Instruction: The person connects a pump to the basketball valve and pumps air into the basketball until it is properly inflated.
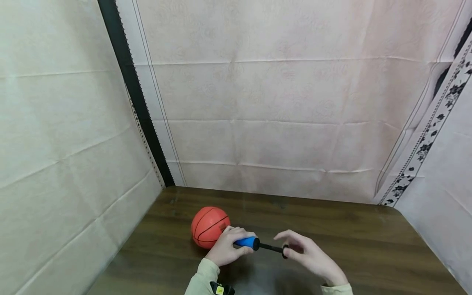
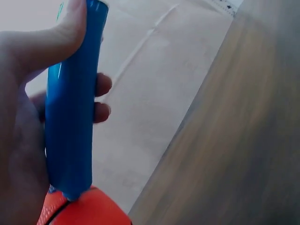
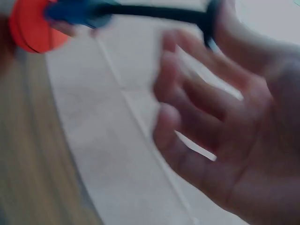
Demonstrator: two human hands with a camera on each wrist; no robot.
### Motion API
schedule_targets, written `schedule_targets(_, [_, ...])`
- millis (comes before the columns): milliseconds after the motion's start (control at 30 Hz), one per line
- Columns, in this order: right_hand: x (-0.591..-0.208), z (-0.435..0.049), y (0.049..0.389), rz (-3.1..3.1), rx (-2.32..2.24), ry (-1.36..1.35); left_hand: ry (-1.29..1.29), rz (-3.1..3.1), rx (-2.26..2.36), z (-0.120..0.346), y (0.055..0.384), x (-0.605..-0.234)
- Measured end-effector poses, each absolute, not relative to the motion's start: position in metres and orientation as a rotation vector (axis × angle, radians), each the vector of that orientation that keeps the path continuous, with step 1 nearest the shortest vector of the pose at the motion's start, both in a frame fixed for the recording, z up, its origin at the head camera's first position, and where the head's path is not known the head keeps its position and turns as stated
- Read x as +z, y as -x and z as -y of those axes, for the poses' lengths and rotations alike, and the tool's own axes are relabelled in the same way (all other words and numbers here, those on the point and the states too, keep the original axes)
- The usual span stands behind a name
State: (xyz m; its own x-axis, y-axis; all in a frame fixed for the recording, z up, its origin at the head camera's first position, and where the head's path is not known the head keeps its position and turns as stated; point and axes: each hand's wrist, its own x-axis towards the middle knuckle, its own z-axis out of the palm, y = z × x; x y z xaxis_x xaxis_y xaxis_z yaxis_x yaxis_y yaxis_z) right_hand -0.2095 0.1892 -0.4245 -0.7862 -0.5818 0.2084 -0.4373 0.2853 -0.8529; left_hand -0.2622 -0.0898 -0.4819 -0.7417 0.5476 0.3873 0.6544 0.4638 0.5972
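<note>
A small blue hand pump (image 1: 246, 242) with its black rod drawn out is held in my left hand (image 1: 228, 247), fingers and thumb wrapped round the barrel. In the left wrist view, the barrel (image 2: 70, 126) points its nozzle end at an orange-red ball (image 2: 89, 208) with black lines. Whether the nozzle enters the ball cannot be told. My right hand (image 1: 307, 256) is at the black handle (image 1: 284, 251) at the rod's end. Its thumb is against the handle, while the other fingers (image 3: 168, 124) bend loosely, apart from it.
The ball (image 1: 208, 226) rests on a dark wooden table (image 1: 346, 229), left of the hands. Pale creased cloth (image 1: 280, 123) hangs behind the table and on both sides. A dark strip (image 1: 138, 94) runs down the left corner.
</note>
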Motion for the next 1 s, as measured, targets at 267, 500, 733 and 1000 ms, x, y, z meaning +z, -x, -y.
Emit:
schedule_targets(267, [-0.444,-0.161,0.223,-2.379,-1.535,0.895,1.083,2.598,-1.110,0.078,0.262,-0.488])
schedule_targets(500, [-0.443,-0.170,0.218,-2.345,-1.403,1.094,1.221,2.561,-0.995,0.080,0.266,-0.493])
schedule_targets(733, [-0.425,-0.199,0.204,-2.282,-1.237,1.301,1.260,2.562,-1.017,0.089,0.266,-0.491])
schedule_targets(1000, [-0.416,-0.227,0.191,-2.382,-1.334,1.454,1.163,2.536,-1.082,0.092,0.263,-0.486])
